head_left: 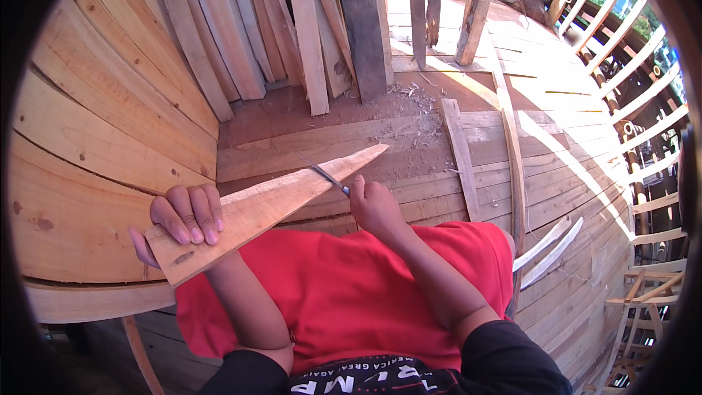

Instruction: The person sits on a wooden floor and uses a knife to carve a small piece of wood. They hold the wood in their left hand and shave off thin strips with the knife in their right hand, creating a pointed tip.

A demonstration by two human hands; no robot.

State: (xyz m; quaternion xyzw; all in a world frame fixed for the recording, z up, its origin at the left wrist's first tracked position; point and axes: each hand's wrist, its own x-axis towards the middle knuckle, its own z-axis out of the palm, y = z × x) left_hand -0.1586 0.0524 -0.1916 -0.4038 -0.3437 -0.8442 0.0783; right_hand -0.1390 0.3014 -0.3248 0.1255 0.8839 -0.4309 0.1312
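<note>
My left hand (189,212) is wrapped round the broad end of a tapered wooden board (274,194), its fingers over the upper face. The board slants up and to the right, its pointed end beyond my right hand. Closed in a fist, my right hand (374,203) grips what looks like a knife (326,175) with a narrow dark blade. That blade lies across the board near its thin end. Most of the handle is hidden in my fist. Red cloth (344,271) lies over my lap beneath both forearms.
Curved plank walling (95,161) rises close on my left. Loose boards (219,29) lean upright ahead, beside a dark post (360,25). Wood shavings (417,102) litter the plank floor (482,153). A long strip (510,132) and two pale curved pieces (552,252) lie to the right.
</note>
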